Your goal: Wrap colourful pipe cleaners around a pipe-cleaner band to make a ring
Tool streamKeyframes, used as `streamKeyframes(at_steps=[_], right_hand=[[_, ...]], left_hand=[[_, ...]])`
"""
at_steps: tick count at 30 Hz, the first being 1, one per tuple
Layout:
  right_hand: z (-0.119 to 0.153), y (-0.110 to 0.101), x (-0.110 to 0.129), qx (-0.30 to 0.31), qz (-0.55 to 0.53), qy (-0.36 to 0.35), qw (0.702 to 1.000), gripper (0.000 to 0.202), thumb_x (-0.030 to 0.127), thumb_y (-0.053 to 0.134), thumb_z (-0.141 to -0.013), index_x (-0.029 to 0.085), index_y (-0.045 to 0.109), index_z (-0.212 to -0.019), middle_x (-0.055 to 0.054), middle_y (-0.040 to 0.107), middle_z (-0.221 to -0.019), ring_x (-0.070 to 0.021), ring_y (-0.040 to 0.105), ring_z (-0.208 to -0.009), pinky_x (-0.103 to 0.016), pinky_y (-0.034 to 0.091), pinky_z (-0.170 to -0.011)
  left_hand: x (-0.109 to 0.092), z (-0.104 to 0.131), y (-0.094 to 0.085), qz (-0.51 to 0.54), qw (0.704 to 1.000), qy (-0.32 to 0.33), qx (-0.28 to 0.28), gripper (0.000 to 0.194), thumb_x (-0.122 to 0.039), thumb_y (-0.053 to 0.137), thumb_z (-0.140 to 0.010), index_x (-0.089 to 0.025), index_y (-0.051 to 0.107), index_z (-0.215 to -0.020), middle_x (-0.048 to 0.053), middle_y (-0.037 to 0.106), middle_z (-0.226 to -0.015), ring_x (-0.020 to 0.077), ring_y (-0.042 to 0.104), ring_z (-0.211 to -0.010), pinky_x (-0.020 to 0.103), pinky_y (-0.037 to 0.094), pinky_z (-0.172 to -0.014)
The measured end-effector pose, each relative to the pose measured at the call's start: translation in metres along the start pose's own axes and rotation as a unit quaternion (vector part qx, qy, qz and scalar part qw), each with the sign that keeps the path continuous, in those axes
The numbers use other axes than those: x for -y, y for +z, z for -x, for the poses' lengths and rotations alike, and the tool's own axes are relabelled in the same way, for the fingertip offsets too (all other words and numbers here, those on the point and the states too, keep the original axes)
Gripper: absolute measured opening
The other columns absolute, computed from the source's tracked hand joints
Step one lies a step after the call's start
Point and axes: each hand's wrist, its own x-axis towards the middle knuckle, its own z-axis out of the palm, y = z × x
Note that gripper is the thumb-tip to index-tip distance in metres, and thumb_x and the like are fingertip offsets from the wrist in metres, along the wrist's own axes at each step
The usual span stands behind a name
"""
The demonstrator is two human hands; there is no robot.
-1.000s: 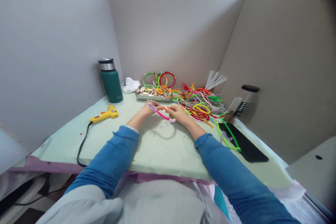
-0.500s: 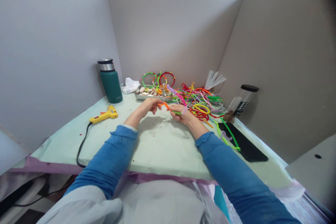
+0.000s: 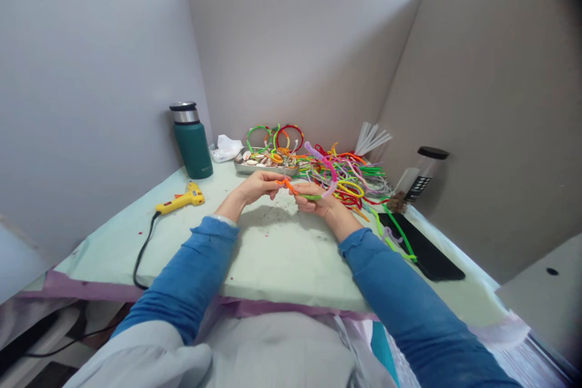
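Observation:
Between my two hands is a curved pipe cleaner strip (image 3: 334, 173) wrapped in orange, green, pink and lilac. My left hand (image 3: 259, 187) pinches its orange end, fingertips pressed together. Closed around the orange and green stretch is my right hand (image 3: 313, 200). From there the pink and lilac part arcs up above the right hand. Both hands hover over the middle of the table, just in front of a metal tray (image 3: 266, 168) of shells. A heap of coloured pipe cleaners (image 3: 350, 173) lies behind my right hand.
On the left stand a green bottle (image 3: 193, 145) and a yellow glue gun (image 3: 182, 199) with a black cord. Finished-looking rings (image 3: 290, 127) lean at the back. White glue sticks (image 3: 371, 138), a clear jar (image 3: 427, 170) and a black phone-like slab (image 3: 422, 248) are on the right.
The strip's pink and lilac arc has swung to the right and stands more curved. My hands have shifted only slightly and keep hold of the orange part.

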Motion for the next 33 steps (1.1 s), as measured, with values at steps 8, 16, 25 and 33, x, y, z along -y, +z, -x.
streamKeyframes(at_steps=[8, 16, 25, 33], right_hand=[[0.0016, 0.0025, 0.0015, 0.034, 0.007, 0.005, 0.999, 0.019, 0.032, 0.057, -0.081, 0.014, 0.051, -0.083, 0.009, 0.043, -0.044, -0.003, 0.026, -0.028, -0.017, 0.019, -0.032], [0.0035, 0.0048, 0.0025, 0.043, 0.003, 0.001, 0.999, 0.018, 0.031, 0.058, -0.08, 0.014, 0.051, -0.081, 0.009, 0.042, -0.041, -0.0033, 0.025, -0.027, -0.017, 0.02, -0.032], [0.0012, 0.0036, -0.0012, 0.025, 0.017, -0.001, 1.0, 0.019, 0.031, 0.058, -0.082, 0.014, 0.051, -0.085, 0.009, 0.043, -0.042, -0.0034, 0.024, -0.028, -0.017, 0.02, -0.032], [0.0031, 0.0039, 0.0019, 0.017, 0.031, -0.015, 0.999, 0.011, 0.026, 0.046, -0.086, 0.017, 0.05, -0.081, 0.008, 0.037, -0.043, -0.0039, 0.021, -0.031, -0.018, 0.018, -0.033]], left_hand=[[0.0039, 0.0006, -0.0036, 0.017, 0.999, 0.019, 0.042, 0.042, -0.03, 0.078, -0.063, -0.008, 0.071, -0.098, 0.005, 0.063, -0.07, 0.0054, 0.046, -0.05, 0.024, 0.042, -0.049], [0.0022, 0.0036, -0.0025, 0.057, 0.995, 0.016, 0.077, 0.047, -0.026, 0.077, -0.064, -0.014, 0.068, -0.108, 0.005, 0.065, -0.078, 0.0066, 0.051, -0.051, 0.024, 0.045, -0.05], [0.0061, -0.0008, -0.001, 0.032, 0.998, 0.019, 0.053, 0.034, -0.027, 0.077, -0.065, -0.007, 0.07, -0.093, 0.004, 0.063, -0.064, 0.0067, 0.048, -0.049, 0.024, 0.043, -0.049], [0.005, 0.0029, -0.0028, 0.096, 0.99, 0.026, 0.1, 0.042, -0.033, 0.074, -0.07, -0.012, 0.069, -0.106, 0.01, 0.067, -0.082, 0.0081, 0.053, -0.055, 0.023, 0.045, -0.051]])
